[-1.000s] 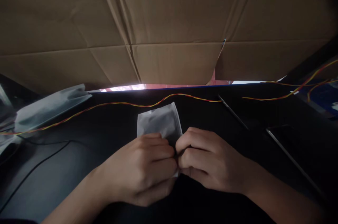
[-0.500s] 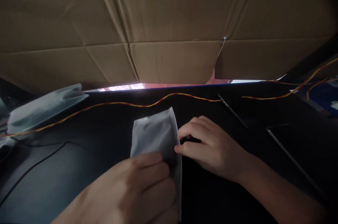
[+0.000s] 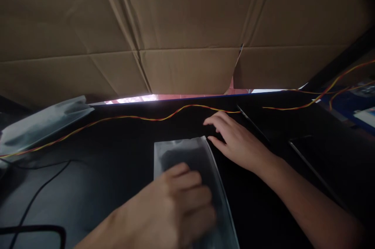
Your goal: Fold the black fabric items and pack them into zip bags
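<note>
A frosted, see-through plastic bag (image 3: 172, 146) stands out against the black surface in the middle, with a white strip along its right edge. Something dark shows through it, of a kind I cannot make out. My left hand (image 3: 175, 206) lies over the bag, slightly blurred, its fingers curled closed on it and its fingertips hidden. Just past the bag's upper right corner is my right hand (image 3: 231, 139). Its thumb and fingers are apart with nothing between them, and a small gap separates them from the corner.
Brown cardboard (image 3: 187, 14) rises behind the black tabletop (image 3: 111, 178). Another frosted bag (image 3: 47, 124) lies at left. A twisted red-yellow wire (image 3: 131, 116) crosses the back. Black cable (image 3: 41, 188) runs at lower left. Two dark flat panels, one of them here (image 3: 316, 171), lie at right.
My right hand has left the bag's edge and moved up, its fingers opening apart. The bag has turned and shifted toward me and rightward, my left hand moving right with it.
</note>
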`<control>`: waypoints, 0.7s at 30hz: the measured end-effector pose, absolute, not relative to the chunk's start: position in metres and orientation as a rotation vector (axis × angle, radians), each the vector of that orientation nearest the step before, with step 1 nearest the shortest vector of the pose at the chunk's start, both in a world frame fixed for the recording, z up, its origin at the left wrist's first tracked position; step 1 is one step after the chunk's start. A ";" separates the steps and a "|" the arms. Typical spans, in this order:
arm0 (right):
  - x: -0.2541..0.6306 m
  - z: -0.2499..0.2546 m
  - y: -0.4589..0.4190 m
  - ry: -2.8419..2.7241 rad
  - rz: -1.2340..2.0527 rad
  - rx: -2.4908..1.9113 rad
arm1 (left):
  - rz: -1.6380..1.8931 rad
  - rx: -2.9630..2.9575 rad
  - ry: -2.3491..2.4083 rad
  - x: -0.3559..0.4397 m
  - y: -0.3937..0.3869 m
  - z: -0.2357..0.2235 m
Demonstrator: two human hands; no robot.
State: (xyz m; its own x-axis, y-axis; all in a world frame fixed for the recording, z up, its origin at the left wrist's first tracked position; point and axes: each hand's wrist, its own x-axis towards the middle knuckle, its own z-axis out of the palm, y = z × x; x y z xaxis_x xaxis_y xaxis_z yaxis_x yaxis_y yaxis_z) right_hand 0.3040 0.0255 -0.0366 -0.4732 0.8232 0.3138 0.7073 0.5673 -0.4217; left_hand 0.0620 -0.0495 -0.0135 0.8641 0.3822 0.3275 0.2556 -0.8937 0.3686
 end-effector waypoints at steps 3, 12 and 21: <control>0.304 -0.029 0.020 -2.259 0.503 -1.450 | 0.619 2.727 0.857 0.054 -0.028 -0.016; 0.284 -0.015 -0.003 -2.101 1.181 -1.498 | 0.538 2.636 1.345 0.038 -0.016 -0.046; 0.281 -0.014 -0.001 -1.544 1.673 -1.281 | 0.416 2.554 1.449 0.029 -0.004 -0.034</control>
State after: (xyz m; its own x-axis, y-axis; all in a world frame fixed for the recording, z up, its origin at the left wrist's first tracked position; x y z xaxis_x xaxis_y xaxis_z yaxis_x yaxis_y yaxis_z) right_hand 0.2806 -0.0005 -0.0141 -0.4149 0.8636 -0.2863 0.2164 -0.2119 -0.9530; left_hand 0.0294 -0.0037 -0.0345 0.4870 0.8596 0.1545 0.8106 -0.5107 0.2865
